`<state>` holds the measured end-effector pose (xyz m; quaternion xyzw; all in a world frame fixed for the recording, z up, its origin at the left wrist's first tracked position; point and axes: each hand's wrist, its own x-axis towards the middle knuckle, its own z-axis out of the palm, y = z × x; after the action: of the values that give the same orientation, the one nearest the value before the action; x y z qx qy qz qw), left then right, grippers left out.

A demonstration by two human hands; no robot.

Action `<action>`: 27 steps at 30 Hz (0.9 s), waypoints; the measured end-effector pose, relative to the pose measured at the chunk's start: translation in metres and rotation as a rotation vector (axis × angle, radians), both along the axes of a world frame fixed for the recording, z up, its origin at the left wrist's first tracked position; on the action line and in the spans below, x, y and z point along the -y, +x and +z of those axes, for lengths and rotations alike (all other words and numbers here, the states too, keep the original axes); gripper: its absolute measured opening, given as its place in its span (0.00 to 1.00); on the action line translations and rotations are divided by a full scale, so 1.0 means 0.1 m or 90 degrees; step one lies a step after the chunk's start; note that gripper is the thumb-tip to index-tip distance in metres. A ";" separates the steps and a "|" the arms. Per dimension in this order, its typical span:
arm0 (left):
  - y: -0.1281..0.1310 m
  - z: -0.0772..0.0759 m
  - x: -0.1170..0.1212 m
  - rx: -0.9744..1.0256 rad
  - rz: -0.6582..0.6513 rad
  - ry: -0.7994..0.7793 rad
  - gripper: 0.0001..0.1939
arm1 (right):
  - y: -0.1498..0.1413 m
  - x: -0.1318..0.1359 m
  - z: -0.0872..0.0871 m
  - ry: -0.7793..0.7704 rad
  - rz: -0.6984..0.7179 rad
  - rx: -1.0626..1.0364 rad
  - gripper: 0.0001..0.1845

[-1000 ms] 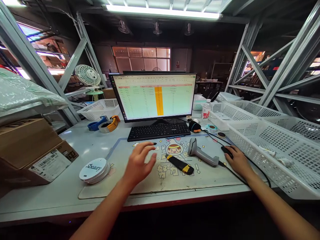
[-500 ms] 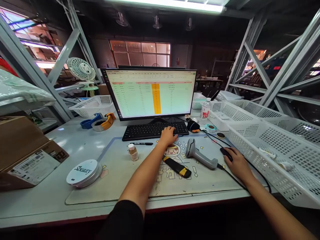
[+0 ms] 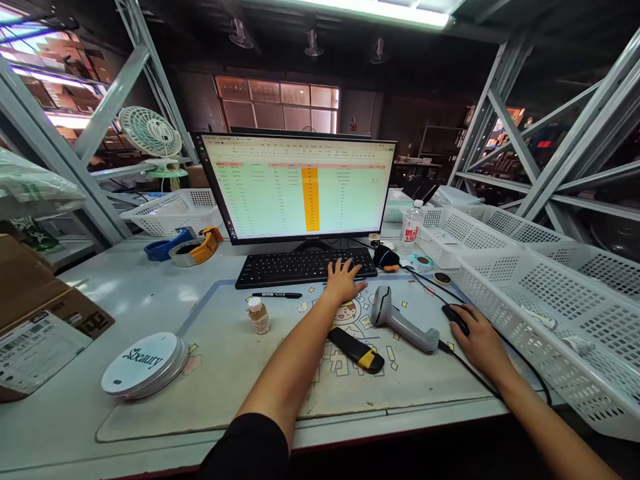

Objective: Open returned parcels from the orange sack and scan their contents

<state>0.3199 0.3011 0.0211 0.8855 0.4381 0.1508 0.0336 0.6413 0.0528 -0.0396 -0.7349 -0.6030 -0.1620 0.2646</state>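
Note:
My left hand (image 3: pixel 344 279) rests with spread fingers on the right part of a black keyboard (image 3: pixel 280 267). My right hand (image 3: pixel 475 337) curves over a black computer mouse (image 3: pixel 456 319) at the right side of the desk mat (image 3: pixel 210 393). Between my hands lies a grey barcode scanner (image 3: pixel 403 323), its cable running off to the right. A black and yellow box cutter (image 3: pixel 356 349) lies near my left forearm. Behind the keyboard stands a monitor (image 3: pixel 260 193) showing a spreadsheet with an orange column.
Left of my arm are a small bottle (image 3: pixel 259 316), a black marker (image 3: pixel 277 295), a stack of round white discs (image 3: pixel 143 363), tape dispensers (image 3: pixel 197 247) and a cardboard box (image 3: pixel 45 327). White plastic baskets (image 3: pixel 540 333) line the right side, beside a water bottle (image 3: pixel 411 223).
The fingers of my left hand have spread out more over the keyboard and shifted slightly right. My right hand stays on the mouse. The view has moved a little closer to the desk.

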 end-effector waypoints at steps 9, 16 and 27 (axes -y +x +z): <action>-0.05 -0.01 0.02 0.002 0.000 -0.011 0.36 | 0.02 -0.01 0.00 -0.008 -0.004 -0.018 0.26; 0.00 -0.01 -0.01 -0.003 0.007 -0.011 0.36 | 0.02 -0.02 -0.03 0.003 -0.010 -0.009 0.26; -0.03 -0.01 0.03 0.018 0.010 0.008 0.37 | 0.03 -0.04 -0.03 0.004 0.005 -0.010 0.25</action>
<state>0.3167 0.2978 0.0202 0.8799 0.4438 0.1663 0.0333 0.6441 0.0569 -0.0430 -0.7329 -0.6034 -0.1567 0.2725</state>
